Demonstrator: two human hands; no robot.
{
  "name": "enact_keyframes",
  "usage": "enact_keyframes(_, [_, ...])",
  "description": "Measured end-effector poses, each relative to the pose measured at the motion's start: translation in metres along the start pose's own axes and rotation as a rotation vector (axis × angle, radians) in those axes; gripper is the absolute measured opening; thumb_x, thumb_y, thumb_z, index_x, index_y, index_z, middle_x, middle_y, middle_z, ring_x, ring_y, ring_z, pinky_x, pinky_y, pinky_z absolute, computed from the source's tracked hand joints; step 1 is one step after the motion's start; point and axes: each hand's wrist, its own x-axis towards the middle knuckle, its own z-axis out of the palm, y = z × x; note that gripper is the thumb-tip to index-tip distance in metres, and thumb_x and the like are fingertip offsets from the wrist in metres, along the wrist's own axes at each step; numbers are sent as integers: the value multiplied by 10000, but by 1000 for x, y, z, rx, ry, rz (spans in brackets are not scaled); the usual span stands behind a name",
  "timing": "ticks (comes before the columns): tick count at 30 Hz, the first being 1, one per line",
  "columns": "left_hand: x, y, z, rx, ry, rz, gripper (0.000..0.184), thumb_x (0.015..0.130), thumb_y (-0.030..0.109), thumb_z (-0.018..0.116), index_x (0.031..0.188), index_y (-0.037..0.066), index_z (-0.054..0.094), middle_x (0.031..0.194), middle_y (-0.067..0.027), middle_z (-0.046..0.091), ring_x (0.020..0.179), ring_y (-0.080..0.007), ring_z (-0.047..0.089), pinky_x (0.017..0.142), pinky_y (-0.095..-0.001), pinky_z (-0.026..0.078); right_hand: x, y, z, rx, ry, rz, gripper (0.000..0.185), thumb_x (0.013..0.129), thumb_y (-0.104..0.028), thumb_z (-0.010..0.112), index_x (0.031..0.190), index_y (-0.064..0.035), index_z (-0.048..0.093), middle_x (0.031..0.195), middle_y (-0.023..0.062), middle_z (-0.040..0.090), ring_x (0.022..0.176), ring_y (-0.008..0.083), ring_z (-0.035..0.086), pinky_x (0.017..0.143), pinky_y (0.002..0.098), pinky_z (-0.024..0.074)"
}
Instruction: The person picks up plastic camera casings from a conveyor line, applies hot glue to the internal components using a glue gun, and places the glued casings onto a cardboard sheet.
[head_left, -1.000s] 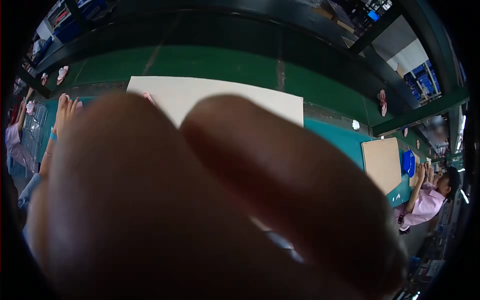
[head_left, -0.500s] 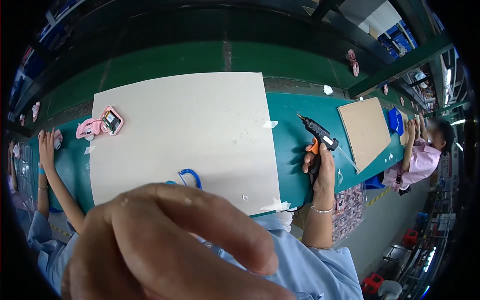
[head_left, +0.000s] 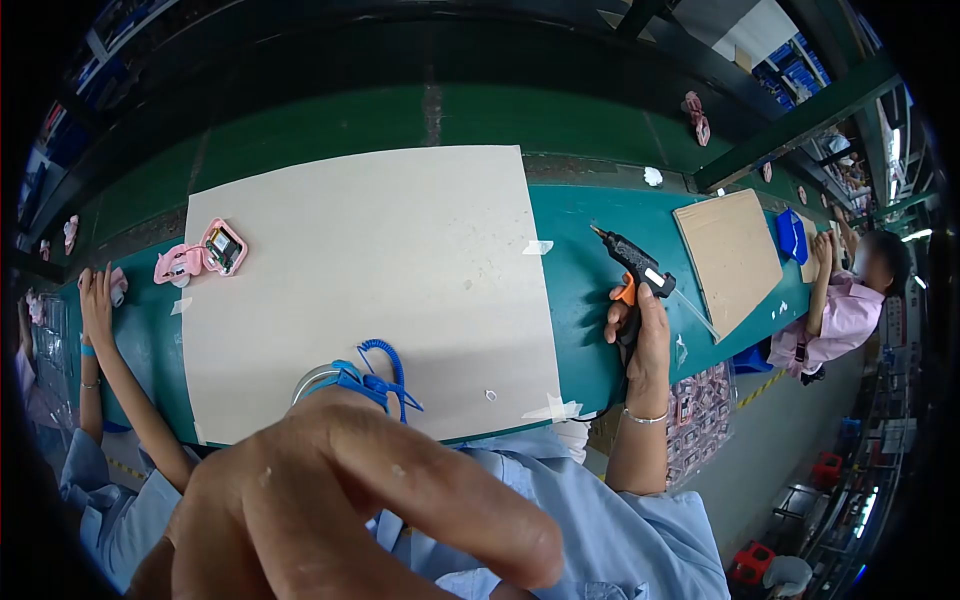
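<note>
A factory assembly line — a long green-topped workbench runs across the middle, with a co-worker in a pink shirt at far right, a hot glue gun right of centre, blue bins upper right — and yellow-striped floor tape lower right

blue strap on left wrist. coiled blue cord and silver bangle beside strap. light-blue shirt below strap; thin silver bracelet right of strap.
</note>
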Motion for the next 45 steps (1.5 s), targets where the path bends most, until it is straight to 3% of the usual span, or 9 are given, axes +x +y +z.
enact_keyframes(4, [-3,6,1,22,0,3,145,921,177,513,1060,136,524,1023,-46,609,842,-200,597,733,-387,498,-1,-2,6,-53,47,-18,353,973,-295,435,986,30,572,707,96,599,479,99,501,380,199,414])
enact_keyframes(10, [-6,21,-4,75,8,-2,170,918,179,518,1084,144,520,1038,-32,607,843,-188,595,727,-386,495,-1,0,8,-43,70,-26,350,973,-289,435,987,32,575,705,94,600,475,98,501,379,199,419])
enact_keyframes(24, [-15,45,-10,155,-42,24,232,909,185,528,1139,163,510,1072,1,602,845,-159,589,711,-385,487,-2,-1,5,-15,47,-6,342,973,-268,444,1070,49,529,888,121,619,561,104,540,381,203,433])
enact_keyframes(40, [-23,71,-17,162,-127,63,301,900,191,539,1199,183,500,1109,36,597,847,-128,583,694,-383,478,-2,-3,5,-13,72,-9,355,975,-282,436,1032,52,539,860,122,617,543,110,529,393,212,434])
enact_keyframes(45, [-27,50,-14,58,-198,306,88,902,151,498,980,139,538,925,-11,602,694,-127,540,631,-357,446,-2,-1,-1,29,12,31,309,972,-233,443,1086,49,494,904,143,610,601,130,572,407,217,463])
